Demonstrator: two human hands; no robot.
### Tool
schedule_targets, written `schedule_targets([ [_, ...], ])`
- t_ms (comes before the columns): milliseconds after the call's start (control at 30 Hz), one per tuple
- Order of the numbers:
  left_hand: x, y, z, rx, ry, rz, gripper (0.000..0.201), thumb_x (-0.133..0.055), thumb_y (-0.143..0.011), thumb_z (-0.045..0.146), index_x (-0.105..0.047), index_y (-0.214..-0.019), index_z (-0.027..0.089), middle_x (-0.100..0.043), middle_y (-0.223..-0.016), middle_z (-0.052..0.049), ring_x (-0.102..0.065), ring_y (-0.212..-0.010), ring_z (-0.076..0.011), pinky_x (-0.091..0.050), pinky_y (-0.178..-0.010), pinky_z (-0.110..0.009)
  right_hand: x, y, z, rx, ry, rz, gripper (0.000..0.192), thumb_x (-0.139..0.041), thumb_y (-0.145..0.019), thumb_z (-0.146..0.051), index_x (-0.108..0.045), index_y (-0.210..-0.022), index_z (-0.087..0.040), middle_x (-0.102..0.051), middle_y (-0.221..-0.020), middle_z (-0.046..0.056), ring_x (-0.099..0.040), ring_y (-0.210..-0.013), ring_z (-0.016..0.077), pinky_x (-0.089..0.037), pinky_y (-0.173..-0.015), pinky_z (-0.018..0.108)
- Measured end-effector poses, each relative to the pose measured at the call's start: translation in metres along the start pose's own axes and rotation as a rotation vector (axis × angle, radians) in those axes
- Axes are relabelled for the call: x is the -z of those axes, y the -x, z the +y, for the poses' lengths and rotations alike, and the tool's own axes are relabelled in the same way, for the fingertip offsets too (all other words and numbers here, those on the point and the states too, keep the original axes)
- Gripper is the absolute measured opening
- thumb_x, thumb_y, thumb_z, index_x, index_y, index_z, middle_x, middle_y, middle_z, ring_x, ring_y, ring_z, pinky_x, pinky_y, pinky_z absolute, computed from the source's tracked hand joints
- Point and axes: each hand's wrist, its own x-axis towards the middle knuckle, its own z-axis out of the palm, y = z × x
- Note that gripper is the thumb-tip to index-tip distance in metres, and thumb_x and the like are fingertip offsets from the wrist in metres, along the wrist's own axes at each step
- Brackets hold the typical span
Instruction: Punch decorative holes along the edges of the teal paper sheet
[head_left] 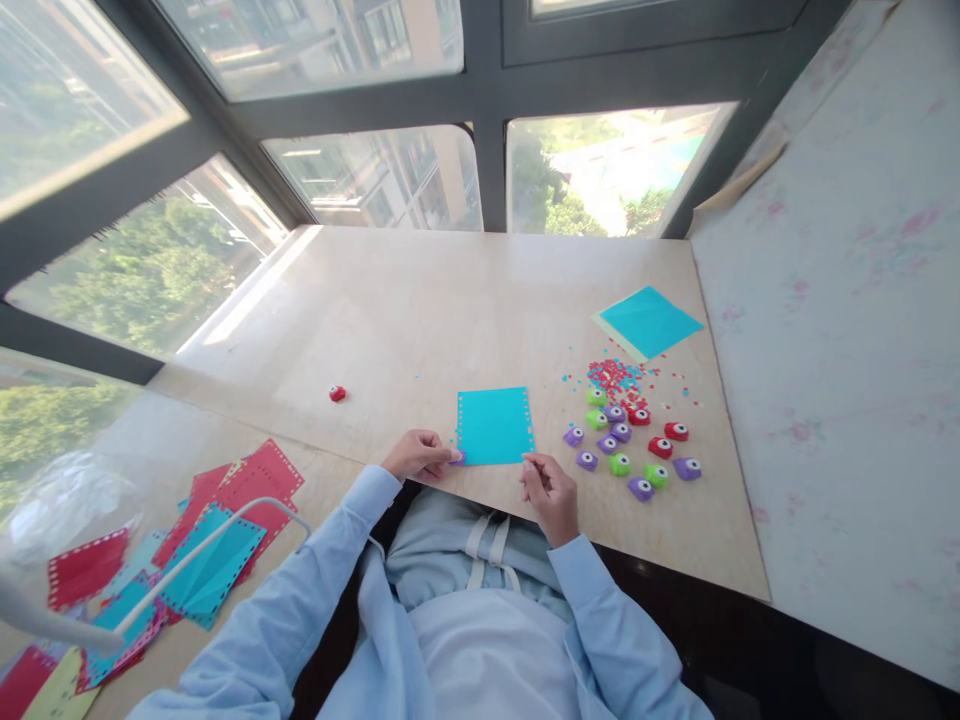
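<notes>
Paper square (493, 425), hole-edged, between pinched right fingers (540, 472); purple punch (460, 459) between pinched left fingers (436, 456)

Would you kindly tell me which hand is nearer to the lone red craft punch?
Left. The left hand is right of the lone red craft punch, by the near left corner of the blue sheet; the right hand is farther right, by its near right corner.

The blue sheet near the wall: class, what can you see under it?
A strip of a pale sheet shows along the left edge of the blue sheet. The rest underneath is covered, so any further sheets cannot be seen.
</notes>
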Motion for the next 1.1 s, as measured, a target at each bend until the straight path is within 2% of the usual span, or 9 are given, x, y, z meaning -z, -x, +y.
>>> schedule_targets([
  [500, -0.001, -0.002, -0.004, 0.079, 0.05, 0.012, 0.053, -0.087, -0.043, 0.047, -0.046, -0.06, 0.017, -0.067, -0.057, -0.002, -0.067, -0.06, -0.018, -0.057, -0.06, -0.032, -0.004, -0.011, 0.008, 0.061, -0.081, 0.028, 0.023, -0.057, -0.086, -0.038, -0.064, -0.095, -0.018, -0.06, -0.064, -0.002, -0.054, -0.042, 0.0096, -0.046, -0.041, 0.021],
  [1100, -0.002, -0.004, -0.008, 0.077, 0.108, 0.02, 0.056, -0.088, -0.044, 0.042, -0.038, -0.058, 0.02, -0.058, -0.049, 0.003, -0.069, -0.065, -0.0211, -0.055, -0.055, -0.03, -0.003, -0.009, 0.005, 0.039, -0.105, 0.032, 0.023, -0.058, -0.086, -0.038, -0.064, -0.095, -0.017, -0.06, -0.064, -0.002, -0.053, -0.042, 0.0092, -0.045, -0.04, 0.021],
])
